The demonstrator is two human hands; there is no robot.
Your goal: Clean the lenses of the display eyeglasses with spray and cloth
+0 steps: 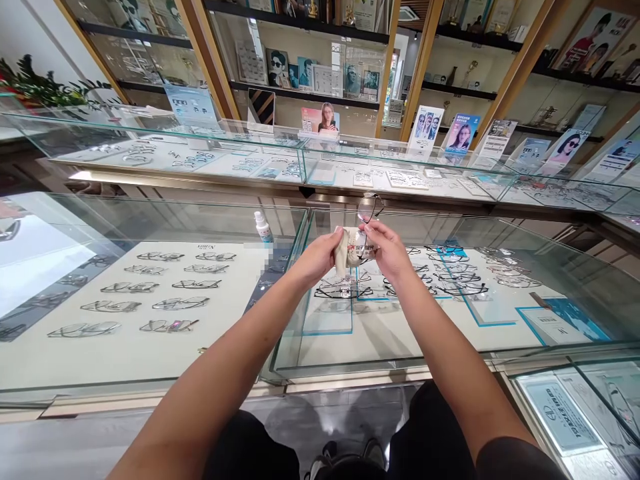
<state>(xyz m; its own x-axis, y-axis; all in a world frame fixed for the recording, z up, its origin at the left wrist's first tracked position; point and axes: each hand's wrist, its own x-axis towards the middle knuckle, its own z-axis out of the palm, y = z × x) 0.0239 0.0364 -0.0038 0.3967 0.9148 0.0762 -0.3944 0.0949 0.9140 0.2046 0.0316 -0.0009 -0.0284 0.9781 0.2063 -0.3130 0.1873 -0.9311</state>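
Observation:
Over the glass counter, my left hand point(320, 257) is closed on a pale cleaning cloth point(345, 252) with dark and red printing. The cloth is folded around the lower part of a pair of thin-framed eyeglasses point(369, 209), whose other round lens sticks up above the fingers. My right hand point(389, 248) pinches the eyeglasses at their frame, close beside the cloth. The covered lens is mostly hidden. A white spray bottle point(263, 228) with a blue label stands on the glass top to the left of my hands.
Glass display cases hold rows of eyeglasses point(177, 304) on the left and dark frames point(460, 283) on the right. Behind runs a second glass showcase point(250, 163) with upright advertising cards point(460, 135). A smaller case point(565, 413) stands at the lower right.

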